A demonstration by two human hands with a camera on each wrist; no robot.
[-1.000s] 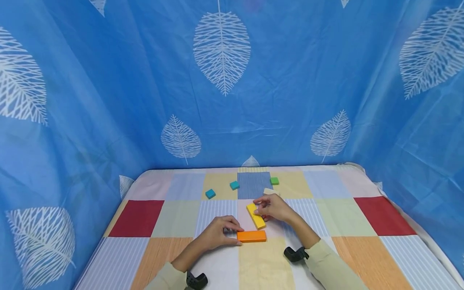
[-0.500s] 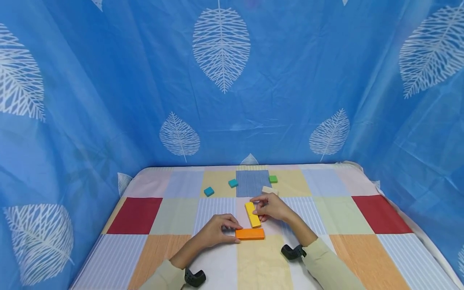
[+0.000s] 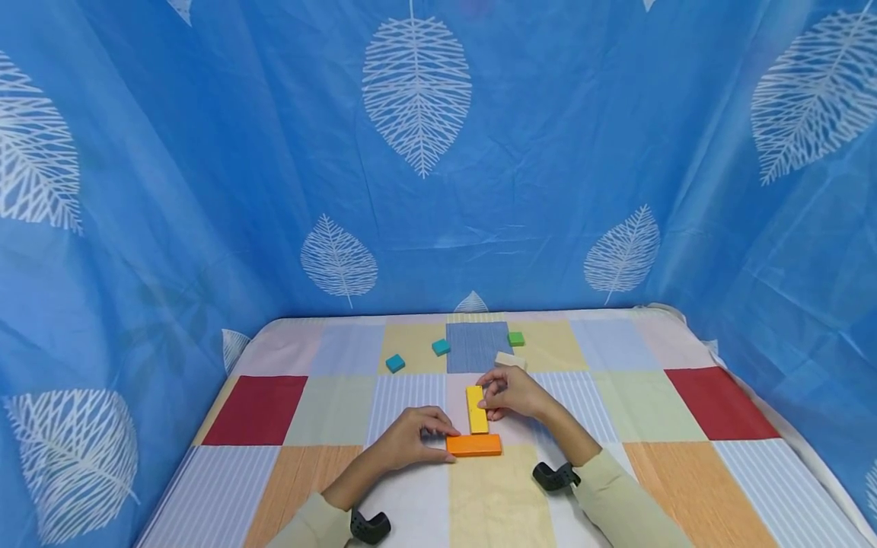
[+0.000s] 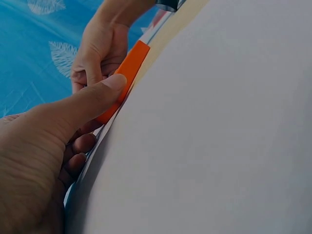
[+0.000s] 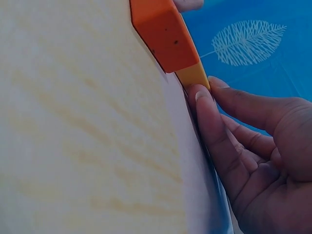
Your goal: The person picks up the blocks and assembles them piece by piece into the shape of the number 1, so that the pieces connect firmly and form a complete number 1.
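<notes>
Yellow block [image 3: 476, 415] has swung square to the orange block [image 3: 476, 445], mid-way across the table [image 3: 500, 495]; contact unclear. Right hand [image 3: 517, 392] pinches yellow's far end; left hand [image 3: 414, 438] pinches orange's left end. Judged light, stiff, smooth; best held by long sides. Cream block [image 3: 510, 360] crowds right hand; teal blocks [image 3: 395, 363], green block [image 3: 517, 339] nearer far edge.

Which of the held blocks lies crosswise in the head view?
The orange block, gripped by the left hand; the yellow block, pinched by the right hand, runs near to far instead.
</notes>
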